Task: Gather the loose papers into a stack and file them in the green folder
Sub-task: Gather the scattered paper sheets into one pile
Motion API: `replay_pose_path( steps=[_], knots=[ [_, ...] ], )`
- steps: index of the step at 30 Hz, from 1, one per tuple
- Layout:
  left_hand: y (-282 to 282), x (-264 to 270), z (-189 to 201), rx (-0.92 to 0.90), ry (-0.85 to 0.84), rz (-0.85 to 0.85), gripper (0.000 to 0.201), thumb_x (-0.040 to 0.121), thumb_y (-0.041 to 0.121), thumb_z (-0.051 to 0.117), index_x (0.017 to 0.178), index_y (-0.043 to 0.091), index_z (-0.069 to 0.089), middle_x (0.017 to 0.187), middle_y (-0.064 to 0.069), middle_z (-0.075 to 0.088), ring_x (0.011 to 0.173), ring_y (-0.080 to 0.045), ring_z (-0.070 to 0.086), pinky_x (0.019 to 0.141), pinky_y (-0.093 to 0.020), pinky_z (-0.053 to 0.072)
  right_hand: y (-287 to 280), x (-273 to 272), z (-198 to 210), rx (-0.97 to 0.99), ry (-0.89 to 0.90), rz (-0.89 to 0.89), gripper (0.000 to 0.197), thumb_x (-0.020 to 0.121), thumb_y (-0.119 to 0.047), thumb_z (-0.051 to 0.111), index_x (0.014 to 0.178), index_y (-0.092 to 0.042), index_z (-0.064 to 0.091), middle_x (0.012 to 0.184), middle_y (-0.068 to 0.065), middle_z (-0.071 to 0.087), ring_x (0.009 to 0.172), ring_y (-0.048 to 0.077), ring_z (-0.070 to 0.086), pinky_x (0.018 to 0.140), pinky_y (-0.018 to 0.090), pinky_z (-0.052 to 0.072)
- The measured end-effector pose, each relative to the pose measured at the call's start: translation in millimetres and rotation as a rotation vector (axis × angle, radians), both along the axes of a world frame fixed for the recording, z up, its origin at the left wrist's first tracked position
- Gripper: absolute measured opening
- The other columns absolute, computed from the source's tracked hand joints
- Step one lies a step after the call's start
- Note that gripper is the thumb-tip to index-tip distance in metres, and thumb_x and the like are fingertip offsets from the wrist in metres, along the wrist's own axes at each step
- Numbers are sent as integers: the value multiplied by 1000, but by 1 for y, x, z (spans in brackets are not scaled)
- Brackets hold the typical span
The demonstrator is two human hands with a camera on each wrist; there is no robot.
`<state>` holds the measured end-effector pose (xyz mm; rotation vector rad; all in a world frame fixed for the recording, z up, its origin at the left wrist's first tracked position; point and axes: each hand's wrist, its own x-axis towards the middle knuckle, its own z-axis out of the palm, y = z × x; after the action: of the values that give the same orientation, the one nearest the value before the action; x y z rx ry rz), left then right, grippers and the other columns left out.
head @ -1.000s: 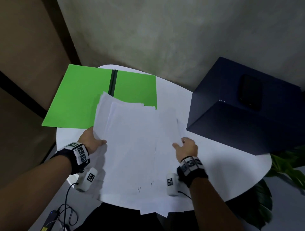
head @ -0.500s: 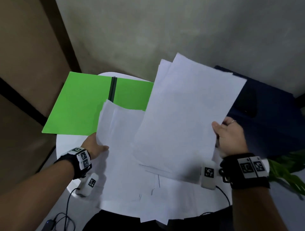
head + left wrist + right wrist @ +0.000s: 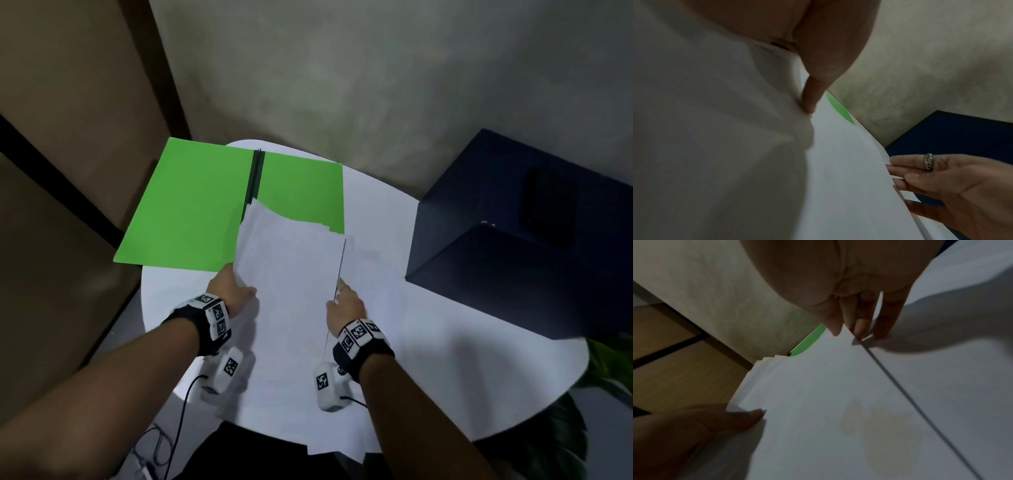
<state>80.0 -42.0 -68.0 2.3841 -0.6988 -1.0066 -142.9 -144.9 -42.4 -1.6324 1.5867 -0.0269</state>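
Observation:
The green folder (image 3: 191,212) lies open at the table's far left. A rough stack of white papers (image 3: 291,291) lies in the middle, its far corner overlapping the folder's right half. My left hand (image 3: 233,287) holds the stack's left edge, thumb on top (image 3: 744,417), fingers hidden beneath. My right hand (image 3: 346,305) stands at the stack's right edge. Its straight fingers (image 3: 906,175) touch that edge of the papers (image 3: 849,178). Sheets beyond that edge lie on the table.
The round white table (image 3: 462,359) carries a large dark blue box (image 3: 513,246) at the right with a dark flat object (image 3: 548,209) on top. Some sheets (image 3: 329,442) hang over the near rim. Green leaves (image 3: 609,370) sit lower right, cables (image 3: 161,442) lower left.
Half a second ago my right hand held several sheets up at the right. Those sheets now lie on the pile, and that hand is down at its right edge.

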Motion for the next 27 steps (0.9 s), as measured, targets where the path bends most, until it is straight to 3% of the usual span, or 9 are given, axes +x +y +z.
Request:
replay_pose_path(
  steps=[4,8,10,12,14,17,22,25,27],
  knots=[
    [4,2,14,-159,-4,38,51,78,24,78,123,11,58,121,-9,66,113,-31,61,100,-44,47,-7,-21,-11,-45,20,-111,68,93,-18,58,152,-10,24,157,8,31,143,24,33,117,33,28],
    [15,13,46,-442,176,111,36,81,3,74,112,15,61,92,10,71,90,-17,67,95,-39,50,-8,-40,-4,-2,-211,-178,97,78,-39,77,153,-17,19,158,3,27,145,21,29,118,37,28],
    [16,20,68,-539,211,108,37,81,-1,73,115,10,61,87,17,70,85,-5,67,90,-33,51,-15,-39,19,33,-426,-218,107,69,-35,85,153,-18,20,155,2,33,140,22,37,114,39,35],
    [13,24,93,-624,228,75,42,80,-3,72,120,4,61,86,19,74,85,2,69,82,-20,53,-24,-34,56,70,-701,-276,95,69,-15,85,147,-10,31,139,2,53,125,18,54,108,40,43],
    [7,26,118,-711,231,53,42,80,-7,70,120,1,61,88,23,74,85,6,69,75,-10,51,-31,-27,94,-41,-828,-273,60,74,-1,80,128,-3,54,113,1,69,104,16,68,96,36,54],
    [0,21,149,-855,195,16,38,82,-7,68,118,1,62,92,21,75,89,4,69,79,-12,52,-31,-26,140,-276,-915,-265,32,72,0,81,101,2,68,86,-3,75,79,8,72,72,23,57],
    [-1,-3,141,-869,175,-2,36,72,-6,75,99,17,67,78,29,72,78,11,68,71,-7,50,-27,-27,142,-310,-926,-208,30,64,7,84,85,-8,70,72,-15,74,71,1,70,65,17,54],
    [-2,-11,109,-818,230,47,34,69,-4,81,89,22,73,83,20,75,78,2,70,71,-14,53,-29,-23,119,-271,-860,-237,39,59,5,88,93,-3,71,76,-8,76,73,5,72,67,20,55],
    [-4,-14,95,-787,239,63,34,68,-1,83,91,21,71,85,19,76,80,0,70,74,-16,53,-28,-19,111,-291,-821,-283,46,57,3,90,97,-4,67,80,-9,73,70,-4,68,64,13,52]
  ],
)
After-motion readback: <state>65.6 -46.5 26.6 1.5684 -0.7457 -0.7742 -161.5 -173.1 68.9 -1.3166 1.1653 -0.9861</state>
